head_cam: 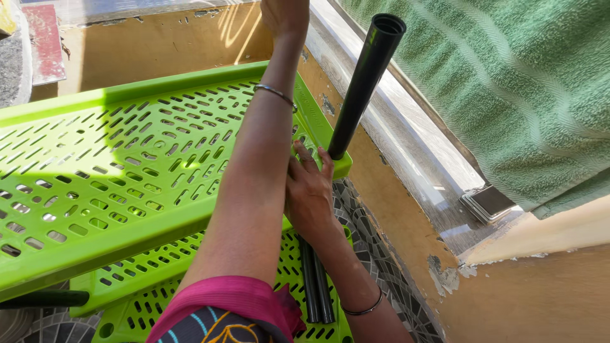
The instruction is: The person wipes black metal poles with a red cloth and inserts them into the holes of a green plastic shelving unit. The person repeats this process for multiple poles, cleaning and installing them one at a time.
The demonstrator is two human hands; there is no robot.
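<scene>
Your right hand [309,190] lies flat on the near right corner of the green slotted shelf [127,171], fingers [304,152] pressed together, touching the base of the black tube [362,82] that rises toward one o'clock. Your left hand [284,16] reaches to twelve o'clock, cut off by the frame, so you cannot tell its fingers' state. Two spare black tubes [316,286] lie on the lower shelf [146,305] at six o'clock.

Mosaic-tiled floor [381,254] (grey, patterned) under stacked green slotted shelves [127,159]
</scene>
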